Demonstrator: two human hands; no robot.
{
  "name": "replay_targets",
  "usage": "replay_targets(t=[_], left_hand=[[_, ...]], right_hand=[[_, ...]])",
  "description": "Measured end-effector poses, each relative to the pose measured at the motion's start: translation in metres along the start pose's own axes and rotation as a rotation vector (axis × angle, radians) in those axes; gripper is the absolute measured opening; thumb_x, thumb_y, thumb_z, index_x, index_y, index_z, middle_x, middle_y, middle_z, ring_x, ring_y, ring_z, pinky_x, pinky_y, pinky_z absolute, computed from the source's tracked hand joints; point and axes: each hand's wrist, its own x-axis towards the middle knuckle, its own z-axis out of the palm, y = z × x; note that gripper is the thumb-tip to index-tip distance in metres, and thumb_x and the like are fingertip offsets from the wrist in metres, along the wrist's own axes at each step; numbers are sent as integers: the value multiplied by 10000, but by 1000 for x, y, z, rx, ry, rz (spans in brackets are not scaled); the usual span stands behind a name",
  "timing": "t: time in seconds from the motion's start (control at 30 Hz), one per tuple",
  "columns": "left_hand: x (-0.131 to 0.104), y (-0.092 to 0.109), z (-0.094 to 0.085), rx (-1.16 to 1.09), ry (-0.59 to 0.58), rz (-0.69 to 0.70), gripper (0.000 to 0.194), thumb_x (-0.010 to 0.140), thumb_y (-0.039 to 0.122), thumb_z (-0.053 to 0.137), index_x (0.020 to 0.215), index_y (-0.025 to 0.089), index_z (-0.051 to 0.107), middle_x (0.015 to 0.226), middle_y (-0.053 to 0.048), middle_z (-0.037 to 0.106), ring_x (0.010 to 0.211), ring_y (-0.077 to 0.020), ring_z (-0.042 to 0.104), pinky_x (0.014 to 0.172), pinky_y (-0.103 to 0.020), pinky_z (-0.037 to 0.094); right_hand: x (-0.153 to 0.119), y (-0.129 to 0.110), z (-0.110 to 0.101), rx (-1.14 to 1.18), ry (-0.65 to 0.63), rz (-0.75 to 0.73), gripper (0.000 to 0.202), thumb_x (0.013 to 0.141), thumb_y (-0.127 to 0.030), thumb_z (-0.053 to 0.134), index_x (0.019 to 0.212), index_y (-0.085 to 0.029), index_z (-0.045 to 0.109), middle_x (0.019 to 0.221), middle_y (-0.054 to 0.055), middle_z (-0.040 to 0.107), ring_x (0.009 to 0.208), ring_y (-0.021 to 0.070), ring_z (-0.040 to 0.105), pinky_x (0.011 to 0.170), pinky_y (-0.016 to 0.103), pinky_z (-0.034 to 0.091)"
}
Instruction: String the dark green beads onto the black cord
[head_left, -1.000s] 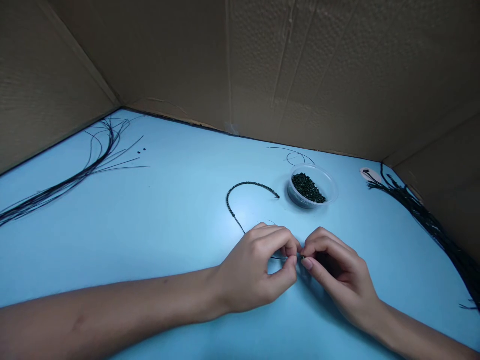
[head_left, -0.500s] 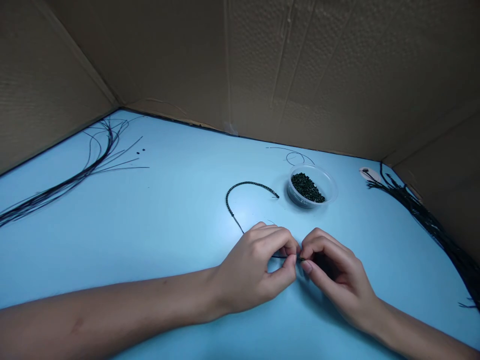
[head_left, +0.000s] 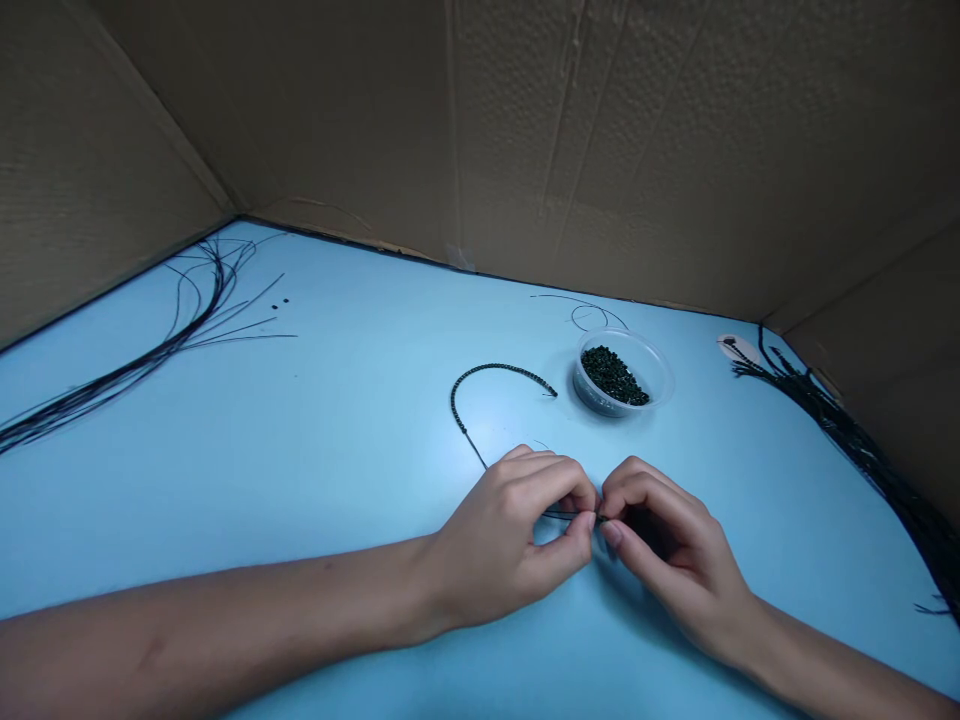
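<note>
Head camera shows me the left hand (head_left: 514, 535) pinching a black cord (head_left: 560, 515), the right hand (head_left: 686, 545) clamped on a tiny dark bit (head_left: 602, 518) just beside it. The beaded strand (head_left: 495, 366) curves across the table (head_left: 337, 450), near the plastic tub (head_left: 662, 378).

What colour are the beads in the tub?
The beads look dark green, almost black; head view.

Green-black beads (head_left: 611, 375); black cord (head_left: 476, 450); pale blue tabletop (head_left: 360, 440); brown, faintly ridged cardboard walls (head_left: 337, 120).

Brown cardboard walls (head_left: 600, 130) border a blue tabletop (head_left: 337, 450), with black strands (head_left: 174, 344) at left and a dark bundle (head_left: 874, 465) at right.
</note>
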Motion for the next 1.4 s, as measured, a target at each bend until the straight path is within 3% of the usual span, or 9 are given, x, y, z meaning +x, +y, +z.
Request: replay_targets(t=[0.5, 0.77, 1.23, 1.4], left_hand=[[0, -1, -1, 6, -49, 11, 111, 958, 112, 580, 891, 179, 638, 862, -13, 755, 776, -158, 667, 808, -334, 455], [-1, 0, -1, 22, -8, 3, 87, 947, 121, 600, 908, 173, 659, 840, -12, 742, 771, -161, 664, 804, -335, 452], [-1, -1, -2, 43, -35, 7, 126, 969, 115, 575, 881, 173, 646, 795, -5, 714, 737, -157, 636, 784, -333, 424], [0, 0, -1, 40, -12, -8, 122, 966, 115, 578, 881, 165, 651, 791, -2, 708, 733, -154, 632, 790, -336, 423]], right_hand=[[0, -3, 0, -40, -3, 1, 83, 1076, -206, 577, 1012, -241, 616, 937, 40, 600, 814, 192, 554, 720, 324, 446], [-1, 0, 2, 6, 60, 3, 74, 1078, -211, 584, 1035, -251, 629, 935, 28, 580, 812, 183, 551, 712, 312, 439], [2, 1, 1, -14, 27, 19, 67, 1077, -220, 590, 1042, -245, 641, 933, 33, 590, 811, 184, 543, 714, 315, 443], [1, 0, 1, 13, 78, 27, 39, 1059, -227, 629, 1033, -248, 648, 934, 31, 585, 805, 185, 537, 695, 316, 432]])
